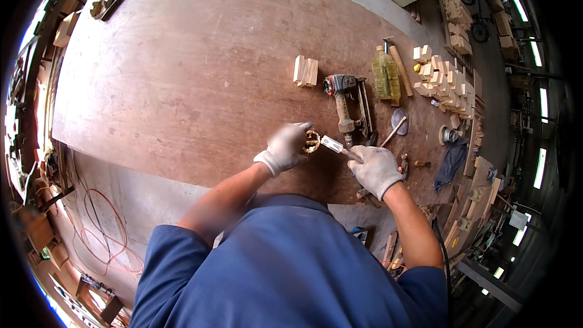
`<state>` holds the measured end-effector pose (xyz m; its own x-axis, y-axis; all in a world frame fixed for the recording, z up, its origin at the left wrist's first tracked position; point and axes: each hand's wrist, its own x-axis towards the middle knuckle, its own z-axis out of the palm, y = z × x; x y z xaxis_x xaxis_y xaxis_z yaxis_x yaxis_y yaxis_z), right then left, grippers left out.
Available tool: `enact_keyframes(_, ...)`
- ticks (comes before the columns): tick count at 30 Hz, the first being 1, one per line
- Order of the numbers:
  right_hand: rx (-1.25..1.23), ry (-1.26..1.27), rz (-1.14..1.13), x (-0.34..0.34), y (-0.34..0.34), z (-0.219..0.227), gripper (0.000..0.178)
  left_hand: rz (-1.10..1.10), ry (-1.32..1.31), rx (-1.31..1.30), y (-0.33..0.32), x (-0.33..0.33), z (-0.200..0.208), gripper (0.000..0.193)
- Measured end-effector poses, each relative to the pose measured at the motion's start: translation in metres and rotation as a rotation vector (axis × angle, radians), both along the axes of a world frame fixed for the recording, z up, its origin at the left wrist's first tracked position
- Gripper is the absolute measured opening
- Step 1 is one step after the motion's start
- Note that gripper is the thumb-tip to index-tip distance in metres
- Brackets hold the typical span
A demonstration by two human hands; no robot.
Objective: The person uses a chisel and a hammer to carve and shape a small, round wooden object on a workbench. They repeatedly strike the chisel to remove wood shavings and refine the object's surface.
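Note:
My left hand (286, 147), in a pale work glove and blurred in part, grips a small round yellow-brown piece (311, 141) with dark openings; its exact kind is unclear. In my gloved right hand (375, 167), the fingers wrap the handle of a flat-bladed tool (332, 144). Its pale blade points left at the round piece, close to it; whether they touch I cannot tell. Just beyond my right hand lies a nail gun (345, 103) with a black and red head. A thin wooden stick (393, 132) rests across a greyish disc (400, 120) nearby.
The large brown wooden table (182, 67) spreads ahead and left. On it are a few wood blocks (305, 71), a bottle of yellow liquid (385, 76), a pile of blocks (446, 85) and a dark cloth (451, 164). A red hose (124, 231) coils on the floor.

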<state>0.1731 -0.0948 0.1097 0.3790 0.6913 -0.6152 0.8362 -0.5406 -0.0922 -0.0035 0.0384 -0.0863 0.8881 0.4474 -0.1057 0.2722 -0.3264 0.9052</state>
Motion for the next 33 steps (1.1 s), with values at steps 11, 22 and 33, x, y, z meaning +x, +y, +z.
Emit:
enact_keyframes(11,0.004,0.030,0.032,-0.011,-0.004,-0.004,0.019,0.182,0.018,0.139,-0.021,-0.002,-0.018,0.096)
enact_keyframes(22,0.031,-0.014,0.080,-0.022,-0.004,-0.015,0.020,0.163,-0.079,0.096,-0.024,0.001,-0.032,0.083)
enact_keyframes(33,0.044,-0.050,0.064,-0.029,-0.007,-0.019,0.018,0.154,-0.080,0.121,-0.022,0.001,-0.030,0.077)
